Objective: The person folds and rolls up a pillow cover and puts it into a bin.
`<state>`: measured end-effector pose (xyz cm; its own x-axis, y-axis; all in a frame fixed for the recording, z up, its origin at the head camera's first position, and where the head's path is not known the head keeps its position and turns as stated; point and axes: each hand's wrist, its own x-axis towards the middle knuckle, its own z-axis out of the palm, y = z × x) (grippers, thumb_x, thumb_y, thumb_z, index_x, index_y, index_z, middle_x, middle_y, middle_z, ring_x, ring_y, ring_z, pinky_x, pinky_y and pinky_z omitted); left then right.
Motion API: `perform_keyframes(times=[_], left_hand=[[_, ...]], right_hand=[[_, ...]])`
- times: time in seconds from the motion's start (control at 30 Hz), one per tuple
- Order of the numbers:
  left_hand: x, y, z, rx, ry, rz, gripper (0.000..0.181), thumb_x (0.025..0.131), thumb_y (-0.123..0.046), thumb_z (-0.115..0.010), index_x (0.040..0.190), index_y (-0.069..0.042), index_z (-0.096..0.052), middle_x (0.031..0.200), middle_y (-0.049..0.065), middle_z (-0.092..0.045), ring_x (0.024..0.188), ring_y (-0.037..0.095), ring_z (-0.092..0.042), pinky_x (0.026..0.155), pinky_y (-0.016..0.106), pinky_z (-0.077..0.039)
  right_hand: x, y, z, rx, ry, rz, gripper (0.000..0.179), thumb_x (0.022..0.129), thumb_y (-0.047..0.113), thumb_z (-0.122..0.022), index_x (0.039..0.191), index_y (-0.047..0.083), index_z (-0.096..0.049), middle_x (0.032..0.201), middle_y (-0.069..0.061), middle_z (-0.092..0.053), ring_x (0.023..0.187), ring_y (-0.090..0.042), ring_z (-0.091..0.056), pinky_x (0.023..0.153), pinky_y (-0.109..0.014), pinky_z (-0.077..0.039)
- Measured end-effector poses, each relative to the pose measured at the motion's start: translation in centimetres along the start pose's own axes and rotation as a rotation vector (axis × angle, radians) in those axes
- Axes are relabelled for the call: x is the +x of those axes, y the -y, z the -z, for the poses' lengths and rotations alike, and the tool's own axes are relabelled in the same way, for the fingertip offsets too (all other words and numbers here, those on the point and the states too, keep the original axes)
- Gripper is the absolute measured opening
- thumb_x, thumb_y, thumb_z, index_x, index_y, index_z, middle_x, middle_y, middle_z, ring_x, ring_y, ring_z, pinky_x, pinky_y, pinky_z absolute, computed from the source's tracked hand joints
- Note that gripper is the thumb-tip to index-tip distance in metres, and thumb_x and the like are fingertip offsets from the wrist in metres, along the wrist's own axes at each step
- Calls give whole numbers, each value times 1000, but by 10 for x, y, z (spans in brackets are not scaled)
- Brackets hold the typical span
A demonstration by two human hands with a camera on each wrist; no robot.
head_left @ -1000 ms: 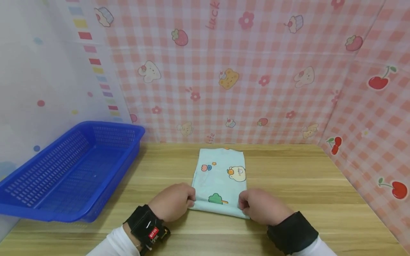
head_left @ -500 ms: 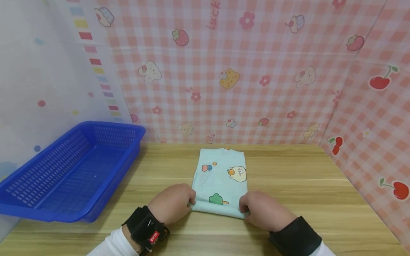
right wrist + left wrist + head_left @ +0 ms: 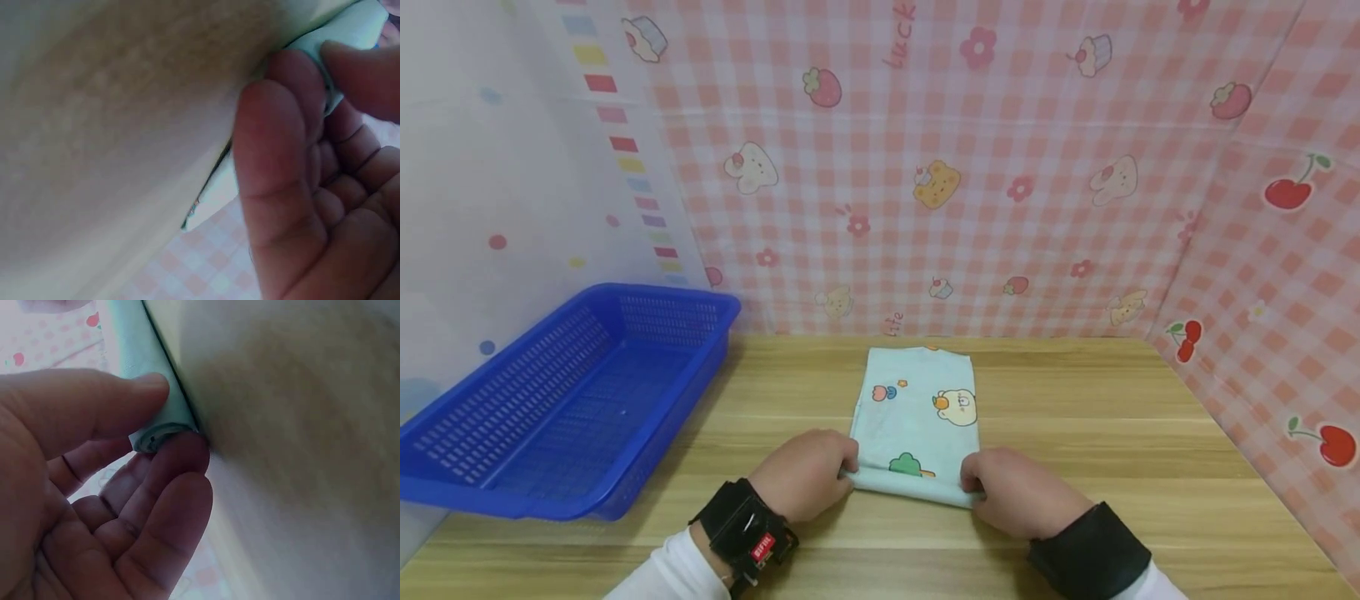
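A pale blue-green cloth (image 3: 917,425) lies flat in the middle of the table, printed with a bear, a tree and small flowers. Its near edge is wound into a narrow roll (image 3: 917,486), whose coiled layers show in the left wrist view. My left hand (image 3: 808,477) pinches the roll's left end, with the thumb on top and fingertips at the open end (image 3: 159,434). At the other end, my right hand (image 3: 1022,492) pinches the roll between thumb and fingers, also seen from the palm side in the right wrist view.
A blue plastic basket (image 3: 662,417) with meshed sides stands at the left of the wooden table (image 3: 1097,417). Behind the table hangs a pink checked cloth backdrop (image 3: 880,250), and another checked panel (image 3: 1262,275) runs along the right side.
The rolled edge has turned slightly away from me and covers more of the printed tree. Both hands keep their pinch on its ends and have barely shifted.
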<state>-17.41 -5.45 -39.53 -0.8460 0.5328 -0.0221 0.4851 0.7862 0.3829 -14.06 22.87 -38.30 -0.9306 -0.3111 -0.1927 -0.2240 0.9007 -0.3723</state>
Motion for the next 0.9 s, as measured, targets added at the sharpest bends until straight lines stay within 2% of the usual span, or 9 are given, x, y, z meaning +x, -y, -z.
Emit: perform_keyframes(times=[0.13,0.27,0.43,0.63,0.77,0.9], left_hand=[[1,5,0,-62,6,15,6,93,-19,-78,90,-19,-72,83,-10,-65,72,8,-55,71,30,-48],[3,7,2,-95,19,30,5,96,-20,-75,92,-19,-72,84,-10,-66,73,10,-55,73,33,-48],[6,9,2,-99,21,50,6,99,-20,-71,94,-19,-73,88,-9,-69,76,10,-57,79,37,-51],[8,10,3,-81,21,55,9,102,-20,-68,95,-19,-74,91,-9,-67,78,10,-56,79,36,-51],[8,7,2,-75,-5,36,9,100,-16,-69,95,-15,-76,93,-7,-63,81,9,-56,80,34,-52],[6,3,0,-81,-40,12,9,96,-12,-72,89,-15,-75,91,-7,-66,80,8,-58,78,34,-53]], right_hand=[[1,-5,1,36,5,15,12,91,1,-76,91,13,-71,83,3,-64,77,-16,-54,75,-38,-50],[4,-6,2,41,15,-3,8,93,3,-75,94,11,-71,84,3,-64,77,-16,-54,75,-37,-50],[10,-6,5,69,10,-51,13,93,2,-75,89,13,-70,84,2,-64,77,-17,-54,74,-36,-49],[13,-7,6,105,4,-83,19,91,3,-76,84,15,-64,80,0,-61,73,-18,-53,67,-32,-42],[11,-6,4,83,-31,-64,23,89,0,-76,80,16,-62,77,1,-58,72,-17,-52,68,-32,-42],[6,-3,1,13,-67,-6,23,88,-1,-77,77,17,-68,77,5,-61,73,-15,-52,71,-34,-47]])
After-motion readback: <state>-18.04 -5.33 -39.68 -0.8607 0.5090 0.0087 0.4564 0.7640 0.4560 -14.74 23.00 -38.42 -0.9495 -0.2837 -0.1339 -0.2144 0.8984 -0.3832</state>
